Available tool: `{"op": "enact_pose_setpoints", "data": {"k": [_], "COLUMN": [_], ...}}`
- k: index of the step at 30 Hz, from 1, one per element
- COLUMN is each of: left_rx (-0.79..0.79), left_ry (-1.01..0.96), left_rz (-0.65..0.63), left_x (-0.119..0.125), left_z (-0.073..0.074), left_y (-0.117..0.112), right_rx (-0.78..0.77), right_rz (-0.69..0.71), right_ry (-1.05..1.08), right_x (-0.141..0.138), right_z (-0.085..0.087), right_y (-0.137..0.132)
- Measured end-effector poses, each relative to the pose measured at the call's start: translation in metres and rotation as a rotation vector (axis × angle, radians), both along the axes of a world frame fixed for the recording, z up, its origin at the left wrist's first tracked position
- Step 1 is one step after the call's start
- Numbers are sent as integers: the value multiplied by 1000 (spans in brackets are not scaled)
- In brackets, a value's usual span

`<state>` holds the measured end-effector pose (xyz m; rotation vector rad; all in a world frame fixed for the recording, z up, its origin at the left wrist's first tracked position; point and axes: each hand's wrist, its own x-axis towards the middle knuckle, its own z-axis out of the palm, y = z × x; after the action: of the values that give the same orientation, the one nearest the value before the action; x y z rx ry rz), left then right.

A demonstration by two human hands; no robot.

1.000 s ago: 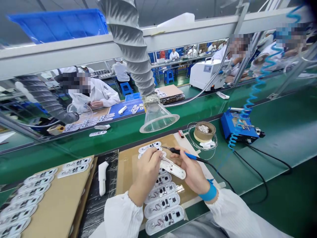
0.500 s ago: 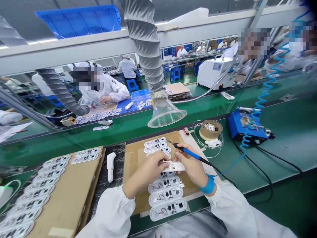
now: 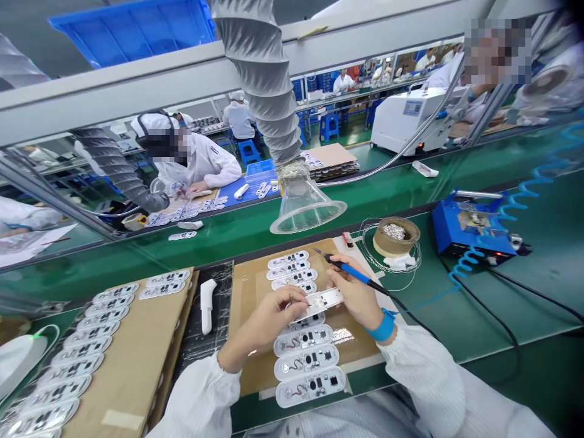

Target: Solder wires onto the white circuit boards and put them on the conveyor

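Between my two hands, in the head view, a long white plastic casing (image 3: 325, 300) is held slightly tilted over a column of white oval parts with small circuit boards (image 3: 306, 364). My left hand (image 3: 277, 314) pinches the casing's left end, thumb near and fingers over it; whether a wire is under the fingertips I cannot make out. My right hand (image 3: 358, 298) grips the casing's right end. It also holds a blue-handled soldering iron (image 3: 352, 271), whose tip points up and left, away from the casing. A blue wrist strap (image 3: 383, 325) circles my right wrist.
A funnel-ended extraction hose (image 3: 308, 207) hangs over the far edge of the brown work board (image 3: 249, 286). Right of it stand a solder pot or reel (image 3: 396, 236) and a blue machine (image 3: 474, 226). Cardboard (image 3: 137, 359) with more parts lies left, beside a white handle-shaped shell (image 3: 207, 307).
The view has shifted slightly. My left hand has slid back to the left along the casing, whose inner face shows more now, and the casing is tilted more. The soldering iron stays in my right hand.
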<state>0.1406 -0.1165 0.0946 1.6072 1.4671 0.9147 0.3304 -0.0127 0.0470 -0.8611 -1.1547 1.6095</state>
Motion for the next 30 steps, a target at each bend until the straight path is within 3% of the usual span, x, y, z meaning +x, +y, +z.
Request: {"op": "enact_pose_setpoints", "data": {"k": [6, 10, 13, 17, 20, 25, 30], "left_rx": [-153, -37, 106, 163, 193, 330, 340], "left_ry": [-136, -25, 166, 388, 531, 674, 582], "left_rz": [-46, 24, 102, 175, 137, 134, 173], "left_x": [2, -8, -17, -15, -8, -8, -13], "left_z": [-4, -7, -21, -52, -70, -79, -91], "left_y": [14, 41, 69, 96, 100, 93, 87], "right_rx": [80, 89, 130, 180, 177, 131, 103], "right_rz": [-89, -183, -267, -331, -321, -270, -230], "right_ry": [-61, -58, -14, 22, 3, -143, -241], "right_x": [6, 18, 32, 47, 50, 47, 44], "right_z": [-1, -10, -21, -30, -32, -35, -40], "right_y": [16, 37, 52, 56, 51, 40, 33]}}
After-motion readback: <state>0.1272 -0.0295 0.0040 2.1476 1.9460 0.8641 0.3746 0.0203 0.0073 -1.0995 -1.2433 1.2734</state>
